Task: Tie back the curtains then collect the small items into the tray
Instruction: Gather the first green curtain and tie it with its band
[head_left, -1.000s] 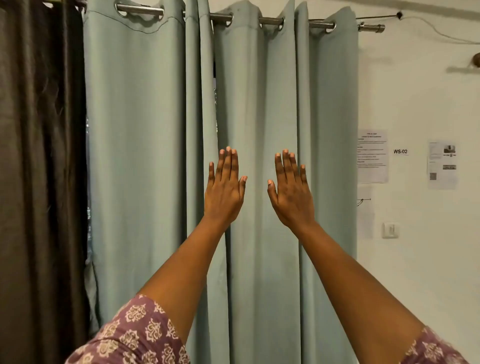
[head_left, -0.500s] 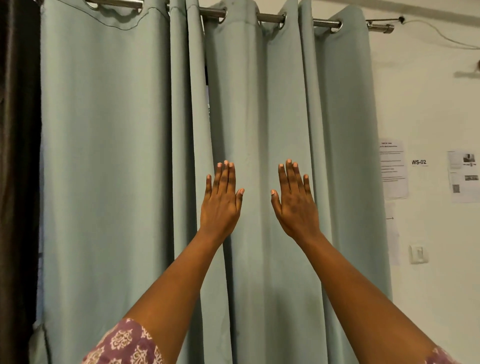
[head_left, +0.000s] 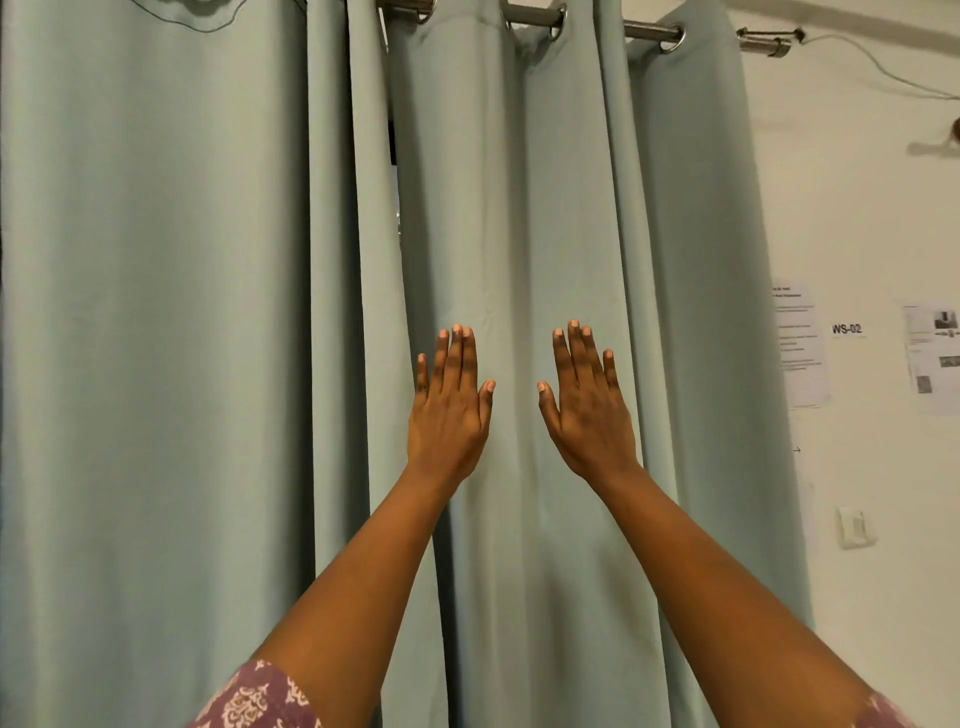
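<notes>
Pale green curtains (head_left: 519, 208) hanging closed from metal rod (head_left: 649, 31), right of centre in head view; narrow dark gap between the two panels near top. Left hand (head_left: 449, 410) and right hand (head_left: 589, 410) raised side by side before right panel, backs to camera, fingers straight and together, gripping nothing; contact with cloth impossible to tell. Patterned purple sleeve (head_left: 254, 699) at lower left. Papers (head_left: 800, 345) and switch (head_left: 854, 527) on wall to right.
</notes>
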